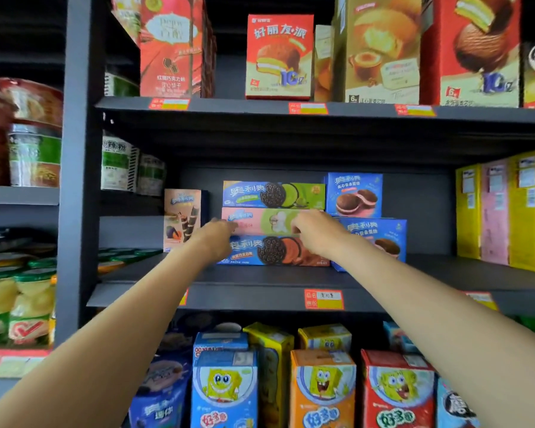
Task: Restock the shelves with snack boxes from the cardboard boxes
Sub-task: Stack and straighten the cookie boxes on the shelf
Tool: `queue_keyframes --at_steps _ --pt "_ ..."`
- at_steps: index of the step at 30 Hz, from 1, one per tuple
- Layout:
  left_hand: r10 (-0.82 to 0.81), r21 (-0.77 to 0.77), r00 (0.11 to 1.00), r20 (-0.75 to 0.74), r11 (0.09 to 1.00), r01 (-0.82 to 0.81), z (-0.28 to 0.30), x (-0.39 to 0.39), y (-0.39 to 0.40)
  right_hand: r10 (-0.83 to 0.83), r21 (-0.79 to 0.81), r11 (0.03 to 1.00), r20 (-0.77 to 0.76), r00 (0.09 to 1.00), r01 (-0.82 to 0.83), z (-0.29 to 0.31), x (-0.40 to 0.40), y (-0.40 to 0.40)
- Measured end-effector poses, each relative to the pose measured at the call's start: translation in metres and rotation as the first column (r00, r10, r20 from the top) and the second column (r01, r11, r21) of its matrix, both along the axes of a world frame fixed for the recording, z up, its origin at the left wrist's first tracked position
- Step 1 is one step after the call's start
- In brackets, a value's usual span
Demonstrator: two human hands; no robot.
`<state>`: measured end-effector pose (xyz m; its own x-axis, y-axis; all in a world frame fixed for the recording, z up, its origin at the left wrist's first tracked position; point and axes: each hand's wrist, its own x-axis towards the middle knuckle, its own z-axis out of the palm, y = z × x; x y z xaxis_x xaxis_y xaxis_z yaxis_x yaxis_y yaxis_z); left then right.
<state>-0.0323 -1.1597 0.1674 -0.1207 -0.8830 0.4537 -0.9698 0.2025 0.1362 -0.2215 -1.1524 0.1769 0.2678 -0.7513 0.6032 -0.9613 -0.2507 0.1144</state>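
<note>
Both arms are reaching up and forward to the middle shelf (260, 279), where three long cookie boxes are lying stacked flat with their long axes running left to right across the reach. The pink box (260, 222) is sitting in the middle of the stack, between a green box (274, 194) above and a blue box (275, 251) below. The left hand (218, 239) is meeting the pink box at its left end, and the right hand (314, 233) is lying over its right half, so the box is spanning the gap between the two; neither hand is clearly nearer. The fingers of both are blurring against the box fronts, so I cannot tell whether they are pinching the pink box, merely pressing it back, or touching the blue one below. Just beyond the right hand two blue pie boxes (368, 217) are partly hiding behind it. No cardboard supply box is showing anywhere.
</note>
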Motion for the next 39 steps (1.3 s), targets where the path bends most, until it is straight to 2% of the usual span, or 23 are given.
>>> queue_keyframes --at_steps 4,7,11,13,16,19,21,26,29,32,36,39 --pt "-0.091 -0.199 0.978 -0.186 0.979 0.054 -0.001 -0.01 0.023 0.069 -0.087 0.993 -0.059 0.996 -0.074 -0.003 0.007 0.041" --pt "-0.118 -0.333 0.953 -0.277 0.943 0.02 -0.017 -0.012 0.055 0.236 -0.121 0.963 -0.06 0.97 -0.241 -0.016 0.015 0.074" --pt "-0.134 -0.464 0.936 -0.326 0.885 -0.035 -0.063 -0.011 0.104 0.443 -0.214 0.88 0.045 0.895 -0.424 -0.06 0.025 0.119" --pt "-0.135 -0.477 0.935 -0.327 0.878 -0.04 -0.097 -0.012 0.132 0.465 -0.131 0.879 0.022 0.885 -0.458 -0.093 0.028 0.138" --pt "-0.09 -0.384 0.963 -0.254 0.923 -0.015 -0.15 -0.003 0.168 0.457 0.1 0.888 -0.073 0.886 -0.45 -0.14 0.035 0.158" --pt "-0.1 -0.281 0.974 -0.204 0.959 0.04 -0.21 0.026 0.202 0.427 0.236 0.874 0.046 0.903 -0.425 -0.183 0.045 0.174" --pt "-0.071 -0.2 0.967 -0.245 0.98 0.021 -0.253 0.053 0.221 0.392 0.343 0.85 0.097 0.915 -0.4 -0.212 0.055 0.183" --pt "0.141 0.055 0.914 -0.38 0.99 -0.13 -0.358 0.15 0.274 0.419 0.583 0.691 0.158 0.894 -0.427 -0.313 0.136 0.194" --pt "0.302 0.2 0.852 -0.427 0.951 -0.236 -0.428 0.233 0.308 0.431 0.717 0.575 0.144 0.891 -0.394 -0.4 0.215 0.197" --pt "0.438 0.366 0.808 -0.394 0.881 -0.3 -0.504 0.317 0.341 0.443 0.841 0.437 0.108 0.89 -0.319 -0.507 0.3 0.218" --pt "0.569 0.598 0.785 -0.245 0.726 -0.34 -0.604 0.403 0.379 0.541 0.947 0.238 0.056 0.839 -0.217 -0.648 0.383 0.261" --pt "0.586 0.702 0.801 -0.122 0.621 -0.347 -0.696 0.438 0.39 0.545 0.974 0.173 0.03 0.838 -0.147 -0.744 0.417 0.284"
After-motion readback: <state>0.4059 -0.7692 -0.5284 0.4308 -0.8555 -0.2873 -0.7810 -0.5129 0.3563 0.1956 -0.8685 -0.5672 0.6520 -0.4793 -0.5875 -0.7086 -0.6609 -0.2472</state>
